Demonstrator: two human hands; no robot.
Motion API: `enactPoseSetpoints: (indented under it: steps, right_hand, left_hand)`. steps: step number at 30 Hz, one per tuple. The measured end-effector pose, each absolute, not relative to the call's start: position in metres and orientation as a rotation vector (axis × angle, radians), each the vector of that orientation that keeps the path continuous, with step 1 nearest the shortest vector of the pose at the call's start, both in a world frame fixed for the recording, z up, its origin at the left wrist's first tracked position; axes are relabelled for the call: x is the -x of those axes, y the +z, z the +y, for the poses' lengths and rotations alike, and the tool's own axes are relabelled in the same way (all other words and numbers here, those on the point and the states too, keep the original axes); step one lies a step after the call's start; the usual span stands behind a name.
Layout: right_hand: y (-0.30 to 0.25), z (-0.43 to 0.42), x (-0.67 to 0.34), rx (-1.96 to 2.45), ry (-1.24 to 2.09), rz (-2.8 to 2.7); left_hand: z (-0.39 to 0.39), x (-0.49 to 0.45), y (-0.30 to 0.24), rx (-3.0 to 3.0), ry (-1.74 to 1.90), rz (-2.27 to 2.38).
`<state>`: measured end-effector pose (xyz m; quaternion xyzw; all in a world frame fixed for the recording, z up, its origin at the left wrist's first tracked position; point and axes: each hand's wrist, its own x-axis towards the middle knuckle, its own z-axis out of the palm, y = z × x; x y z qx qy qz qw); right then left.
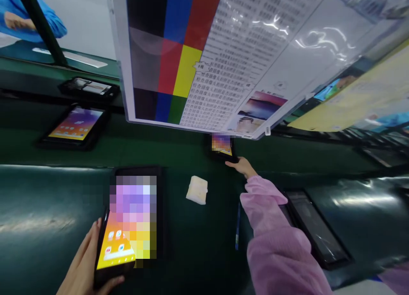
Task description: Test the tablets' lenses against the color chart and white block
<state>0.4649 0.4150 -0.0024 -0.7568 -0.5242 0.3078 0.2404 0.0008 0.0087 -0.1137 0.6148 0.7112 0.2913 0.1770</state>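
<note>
My left hand [84,265] grips a lit smartphone [116,248] at the lower left, its screen showing an orange and yellow home page. It is held over a dark tray [161,210] on the green surface. My right hand [243,165], in a pink sleeve, reaches forward and touches the near edge of another lit phone [221,147] in a black tray under the hanging chart. Its fingers are mostly hidden behind the hand.
A large laminated colour chart [204,61] hangs low over the green conveyor [47,201]. A white folded cloth [197,190] and a blue pen [237,227] lie in the middle. Further trays hold a lit phone [76,124], a dark phone [89,87] and a dark phone [315,229]. Another person's blue sleeve [28,18] shows top left.
</note>
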Motion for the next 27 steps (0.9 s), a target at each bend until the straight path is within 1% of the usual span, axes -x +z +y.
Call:
enactPoseSetpoints:
  steps: [4,8,11,13,16,20,23,27]
  right_hand:
    - [-0.001,0.406,-0.458,1.923,1.062,-1.194]
    - [0.012,0.403,-0.448,1.677,1.258,-0.937]
    - [0.019,0.403,-0.436,1.518,1.323,-0.787]
    - [0.019,0.402,-0.426,1.459,1.314,-0.707]
    - [0.021,0.397,-0.414,1.413,1.28,-0.631]
    - [0.032,0.374,-0.41,1.337,1.252,-0.615]
    - [0.047,0.341,-0.416,1.312,1.29,-0.621]
    - [0.055,0.276,-0.412,1.299,1.327,-0.709]
  left_hand:
    - [0.092,0.005,-0.103,-1.908,0.852,1.961]
    - [0.195,0.004,-0.1,-1.955,1.016,1.919]
    - [0.258,-0.001,-0.1,-1.958,1.102,1.942]
    - [0.282,-0.005,-0.099,-1.951,1.154,1.96]
    - [0.288,-0.006,-0.091,-1.964,1.216,1.952]
    - [0.266,0.022,-0.077,-1.986,1.286,1.965]
    - [0.249,0.074,-0.073,-1.838,1.322,2.157]
    - [0.237,0.155,-0.074,-1.407,1.269,2.531]
